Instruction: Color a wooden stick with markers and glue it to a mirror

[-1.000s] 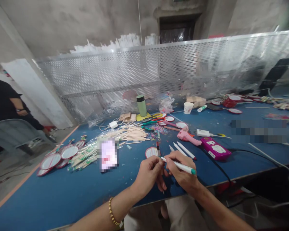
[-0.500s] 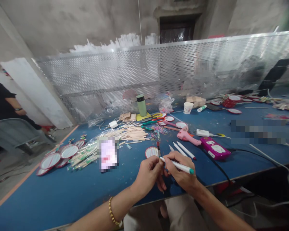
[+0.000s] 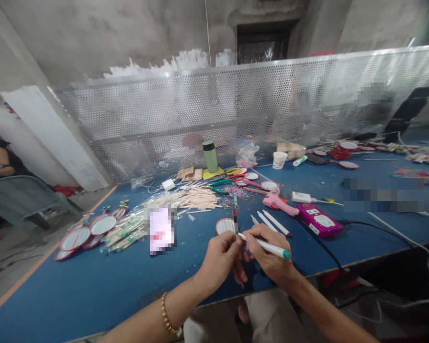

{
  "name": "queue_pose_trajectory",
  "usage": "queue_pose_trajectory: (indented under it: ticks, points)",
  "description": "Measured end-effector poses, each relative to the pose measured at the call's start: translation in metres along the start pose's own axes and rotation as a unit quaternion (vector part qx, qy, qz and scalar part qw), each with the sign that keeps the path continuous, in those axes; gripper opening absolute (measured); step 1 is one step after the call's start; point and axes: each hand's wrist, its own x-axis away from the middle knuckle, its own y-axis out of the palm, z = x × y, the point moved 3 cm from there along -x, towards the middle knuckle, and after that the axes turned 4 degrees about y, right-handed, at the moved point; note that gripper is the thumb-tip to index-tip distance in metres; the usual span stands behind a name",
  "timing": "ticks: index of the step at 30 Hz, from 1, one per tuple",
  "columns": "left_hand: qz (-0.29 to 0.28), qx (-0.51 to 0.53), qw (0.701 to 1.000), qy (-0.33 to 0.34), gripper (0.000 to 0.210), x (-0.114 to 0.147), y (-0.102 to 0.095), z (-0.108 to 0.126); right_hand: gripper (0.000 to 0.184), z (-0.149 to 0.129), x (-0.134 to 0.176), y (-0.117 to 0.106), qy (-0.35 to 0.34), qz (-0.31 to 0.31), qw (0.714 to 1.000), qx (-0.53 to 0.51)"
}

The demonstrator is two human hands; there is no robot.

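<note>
My right hand [image 3: 273, 259] grips a white marker [image 3: 270, 247] with a green end, its tip pointing left toward my left fingertips. My left hand [image 3: 218, 259], a beaded bracelet on its wrist, is closed in a pinch just beside the marker tip. A thin stick [image 3: 242, 285] pokes out below the left fingers; most of it is hidden. Right behind the hands lie a round red-rimmed disc [image 3: 223, 225] and a narrow dark-red and grey piece [image 3: 235, 219]. Several white markers [image 3: 275, 222] rest beyond my right hand.
A pixelated phone-like screen [image 3: 160, 231], wooden sticks [image 3: 200, 197] and red-rimmed discs [image 3: 73, 239] lie leftward. Behind stand a green bottle [image 3: 210, 159] and paper cup [image 3: 279, 160]. A pink glue gun [image 3: 280, 205] and purple box [image 3: 318, 221] with cables lie right. A person [image 3: 2, 159] is at far left.
My hands stay almost in place; the marker has shifted very slightly. The person at far left has moved a little left and lower.
</note>
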Motion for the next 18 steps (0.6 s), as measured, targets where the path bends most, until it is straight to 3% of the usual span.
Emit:
queue_pose_trajectory:
  ticks: [18]
  points:
    - [0.002, -0.002, 1.000, 0.005, 0.049, -0.0006, -0.0005, -0.0010, 0.021, 0.0023, 0.0009, 0.0016, 0.005, -0.017, 1.000, -0.012]
